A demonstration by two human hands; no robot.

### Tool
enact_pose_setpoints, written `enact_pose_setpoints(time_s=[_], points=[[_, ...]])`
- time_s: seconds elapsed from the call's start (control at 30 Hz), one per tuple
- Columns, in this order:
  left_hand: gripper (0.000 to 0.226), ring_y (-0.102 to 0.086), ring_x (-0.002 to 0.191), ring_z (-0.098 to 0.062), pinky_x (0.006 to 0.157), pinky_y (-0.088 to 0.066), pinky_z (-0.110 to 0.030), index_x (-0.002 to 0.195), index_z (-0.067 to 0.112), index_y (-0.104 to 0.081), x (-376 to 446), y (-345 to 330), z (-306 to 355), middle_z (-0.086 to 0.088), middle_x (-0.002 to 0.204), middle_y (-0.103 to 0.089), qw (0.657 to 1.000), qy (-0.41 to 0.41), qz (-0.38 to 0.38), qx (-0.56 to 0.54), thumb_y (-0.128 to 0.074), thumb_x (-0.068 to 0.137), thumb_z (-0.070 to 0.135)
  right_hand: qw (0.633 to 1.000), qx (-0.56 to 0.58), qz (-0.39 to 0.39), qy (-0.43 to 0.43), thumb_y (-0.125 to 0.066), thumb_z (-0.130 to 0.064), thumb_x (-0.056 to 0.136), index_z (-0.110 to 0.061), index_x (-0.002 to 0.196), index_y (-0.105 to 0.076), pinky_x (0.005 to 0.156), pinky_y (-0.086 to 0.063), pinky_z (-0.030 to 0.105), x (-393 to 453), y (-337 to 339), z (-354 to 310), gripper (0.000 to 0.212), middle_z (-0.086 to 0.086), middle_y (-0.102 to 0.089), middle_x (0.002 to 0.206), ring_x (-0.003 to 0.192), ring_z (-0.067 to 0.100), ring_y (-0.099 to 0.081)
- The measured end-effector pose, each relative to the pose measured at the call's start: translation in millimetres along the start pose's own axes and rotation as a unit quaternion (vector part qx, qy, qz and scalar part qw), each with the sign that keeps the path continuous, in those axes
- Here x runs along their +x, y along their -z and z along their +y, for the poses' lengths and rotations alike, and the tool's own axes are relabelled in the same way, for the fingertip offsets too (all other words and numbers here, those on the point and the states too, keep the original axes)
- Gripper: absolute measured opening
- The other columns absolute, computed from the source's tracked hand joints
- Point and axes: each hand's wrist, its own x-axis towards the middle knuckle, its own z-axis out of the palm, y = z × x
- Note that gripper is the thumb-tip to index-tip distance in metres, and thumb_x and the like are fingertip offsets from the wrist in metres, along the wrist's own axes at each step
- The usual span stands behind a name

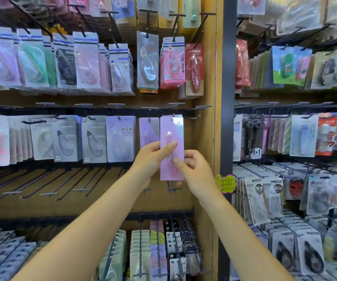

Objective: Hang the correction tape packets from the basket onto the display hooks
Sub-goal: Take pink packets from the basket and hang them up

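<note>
Wooden display wall (204, 138) beside a dark metal upright (227, 138).

Glossy plastic-fronted pink packet (172, 148), matt black metal hooks (42, 182), wooden upright (208, 82)

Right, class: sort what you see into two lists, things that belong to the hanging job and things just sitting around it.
In the job:
- pink packet, held upright
- left hand and right hand gripping it
- purple packet hanging just behind

Just there:
- grey packets
- bare hooks
- yellow-green sticker
</note>
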Motion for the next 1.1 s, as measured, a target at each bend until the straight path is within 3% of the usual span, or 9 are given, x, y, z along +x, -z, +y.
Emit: enact_pose_setpoints(time_s=[0.27,0.4,0.47,0.57,0.63,0.7,0.8,0.93,1.1], points=[[0.035,-0.074,0.091,-0.022,0.073,-0.06,-0.03,0.122,0.018,-0.071,7,1,5,-0.003,0.111,-0.073,0.997,0.007,0.071,-0.001,-0.079,0.09,0.031,0.999,-0.031,0.028,0.007,-0.064,-0.028,0.099,-0.016,0.117,-0.055,0.054,-0.056,0.026,18,7,-10,0.024,0.009,-0.073,0.103,0.084,0.016,-0.074],[0.043,-0.073,0.102,-0.028,0.084,-0.063,-0.038,0.128,0.014,-0.068,16,-2,4,-0.006,0.119,-0.071,0.995,0.018,0.097,-0.007,-0.079,0.091,0.032,0.999,-0.037,0.035,-0.001,-0.062,-0.031,0.1,-0.017,0.122,-0.054,0.054,-0.057,0.024,26,4,-12,0.027,0.006,-0.072,0.106,0.087,0.014,-0.072],[0.043,-0.073,0.103,-0.03,0.09,-0.062,-0.043,0.128,0.013,-0.068,18,-3,3,-0.009,0.121,-0.072,0.995,0.021,0.1,-0.005,-0.077,0.092,0.033,0.999,-0.036,0.035,0.001,-0.061,-0.031,0.1,-0.022,0.125,-0.05,0.054,-0.057,0.023,27,5,-11,0.029,0.004,-0.071,0.103,0.084,0.013,-0.072],[0.042,-0.073,0.094,-0.025,0.079,-0.062,-0.034,0.131,0.014,-0.065,19,-5,2,-0.009,0.113,-0.073,0.993,-0.011,0.111,0.043,-0.075,0.094,0.033,0.997,-0.061,0.03,0.03,-0.06,-0.03,0.101,-0.036,0.132,-0.043,0.054,-0.056,0.021,28,8,-7,0.036,0.005,-0.068,0.103,0.09,0.018,-0.071],[0.044,-0.071,0.079,-0.015,0.067,-0.06,-0.025,0.136,0.024,-0.057,19,-4,-1,-0.004,0.094,-0.074,0.985,-0.062,0.119,0.107,-0.073,0.095,0.031,0.993,-0.107,0.013,0.052,-0.057,-0.031,0.102,-0.038,0.142,-0.04,0.061,-0.057,0.022,29,10,-4,0.044,0.003,-0.066,0.111,0.099,0.018,-0.068],[0.051,-0.067,0.068,-0.009,0.063,-0.058,-0.021,0.144,0.034,-0.051,20,-3,-5,0.0,0.08,-0.071,0.975,-0.105,0.11,0.163,-0.071,0.097,0.029,0.985,-0.154,-0.005,0.074,-0.054,-0.033,0.104,-0.037,0.15,-0.037,0.079,-0.059,0.029,30,11,0,0.05,-0.005,-0.06,0.126,0.113,0.016,-0.061],[0.055,-0.066,0.073,-0.012,0.064,-0.056,-0.017,0.151,0.036,-0.047,25,-2,-10,-0.001,0.086,-0.071,0.96,-0.123,0.098,0.234,-0.066,0.1,0.029,0.972,-0.215,-0.022,0.094,-0.052,-0.033,0.105,-0.034,0.157,-0.029,0.108,-0.049,0.04,37,12,10,0.057,-0.008,-0.046,0.152,0.135,0.015,-0.048],[0.056,-0.067,0.075,-0.014,0.06,-0.054,-0.014,0.153,0.037,-0.044,36,-1,-16,-0.002,0.088,-0.07,0.949,-0.116,0.085,0.28,-0.064,0.101,0.031,0.954,-0.284,-0.046,0.082,-0.049,-0.036,0.106,-0.037,0.159,-0.017,0.104,-0.052,0.044,55,14,21,0.062,-0.005,-0.044,0.156,0.134,0.018,-0.051],[0.055,-0.069,0.083,-0.017,0.073,-0.06,-0.023,0.154,0.038,-0.04,46,1,-21,-0.004,0.093,-0.071,0.946,-0.088,0.08,0.302,-0.061,0.103,0.034,0.954,-0.285,-0.05,0.082,-0.05,-0.036,0.105,-0.04,0.159,-0.017,0.1,-0.054,0.044,70,16,35,0.063,0.0,-0.054,0.145,0.123,0.02,-0.058]])
